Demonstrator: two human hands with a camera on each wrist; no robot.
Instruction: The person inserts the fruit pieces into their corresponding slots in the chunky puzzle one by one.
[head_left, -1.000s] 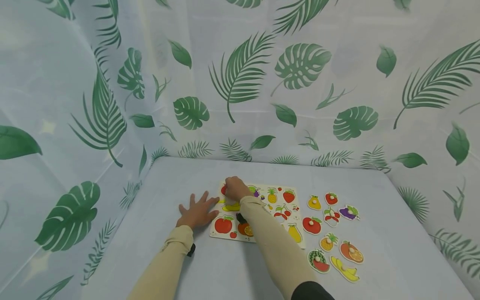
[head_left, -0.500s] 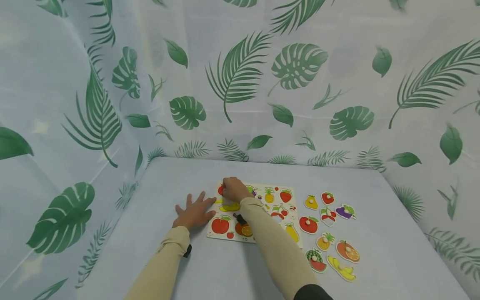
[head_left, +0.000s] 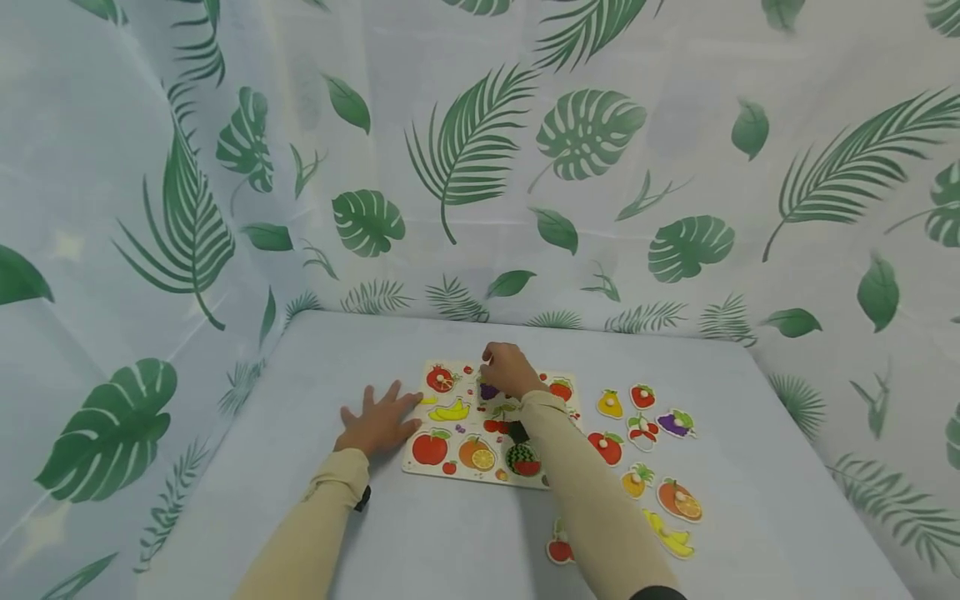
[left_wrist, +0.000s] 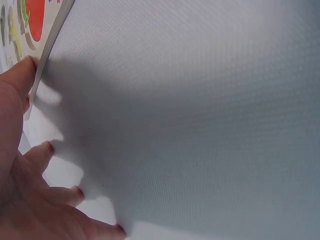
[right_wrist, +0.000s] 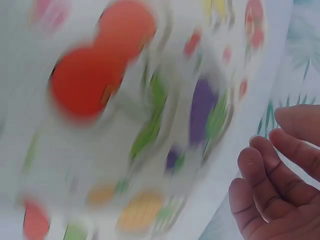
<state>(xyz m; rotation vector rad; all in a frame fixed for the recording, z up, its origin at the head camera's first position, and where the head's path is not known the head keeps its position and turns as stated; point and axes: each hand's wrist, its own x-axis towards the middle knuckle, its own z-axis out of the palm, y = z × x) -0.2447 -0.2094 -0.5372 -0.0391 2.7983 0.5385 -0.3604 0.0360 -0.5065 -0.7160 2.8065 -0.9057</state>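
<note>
A fruit puzzle board (head_left: 414, 450) lies on the table, printed with an apple, orange, watermelon, bananas and more. My left hand (head_left: 378, 423) rests spread on the table at its left side; in the left wrist view a fingertip touches the board's edge (left_wrist: 42, 62). My right hand (head_left: 512, 372) is over the board's upper middle beside the grapes picture (head_left: 488, 390). In the right wrist view its fingers (right_wrist: 250, 162) curl loosely with nothing between them. At the board's upper left corner shows a red pomegranate (head_left: 441, 378). My right forearm hides the lower right of the board.
Right of the board lie several knobbed fruit pieces, among them a pear (head_left: 610, 404), strawberry (head_left: 642, 396), grapes (head_left: 677, 422), apple (head_left: 606, 447), orange (head_left: 680, 500) and bananas (head_left: 669, 533). A red fruit piece (head_left: 559, 550) lies partly behind my right forearm. A leaf-print curtain (head_left: 465, 167) hangs behind.
My right hand has left the board's upper left corner and moved right, uncovering the pomegranate and bananas there. The red piece by my forearm has come into view. My left hand stays at the board's edge.
</note>
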